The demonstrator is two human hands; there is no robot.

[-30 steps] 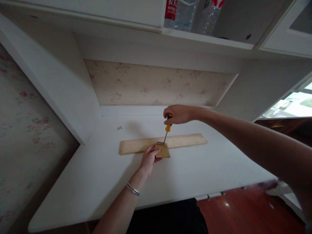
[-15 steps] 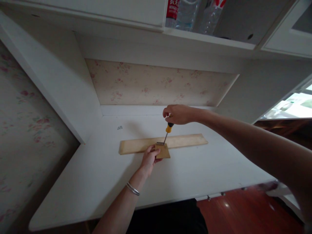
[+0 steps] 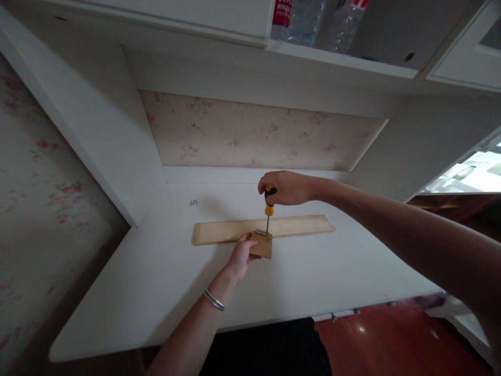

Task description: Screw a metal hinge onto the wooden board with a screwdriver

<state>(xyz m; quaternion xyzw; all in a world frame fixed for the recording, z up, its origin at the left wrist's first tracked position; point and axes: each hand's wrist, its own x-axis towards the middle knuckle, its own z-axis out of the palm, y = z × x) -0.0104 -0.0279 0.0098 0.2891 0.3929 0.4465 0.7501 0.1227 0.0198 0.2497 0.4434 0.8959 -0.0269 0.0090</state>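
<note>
Screwdriver: the screwdriver (image 3: 269,213), yellow and black in the handle, stood nearly upright with its thin shaft pointing down at a small metal bracket (image 3: 261,232).
Metal bracket: it lay where the small wooden block (image 3: 262,244) met the long wooden plank (image 3: 263,229); whether a screw sat under the tip was too small to tell.
Right hand: the right hand (image 3: 285,187) was wrapped closed around the top of the handle, arm stretched out across the desk.
Left hand: the left hand (image 3: 240,256) pressed fingers and thumb on the near-left part of the block, pinning it against the plank; a silver bangle (image 3: 213,300) circled that wrist.
Block and plank: the plank lay flat, running left to right on the white desk (image 3: 156,282), with the block touching its near edge at about the middle.
Surroundings: a few small screws (image 3: 193,202) lay well apart to the left rear; bottles (image 3: 309,21) stood on the shelf above; floral wallpaper (image 3: 250,133) backed the alcove.
Risk, slip: I judged the tip could skid off the bracket if the shaft leaned, and the left fingers were just beside it.
Risk, shift: the block looked held by finger pressure alone, so twisting force might turn it out of line with the plank.
Risk, reach: the extended right arm probably gave weak downward pressure, which favoured the tip riding out.
</note>
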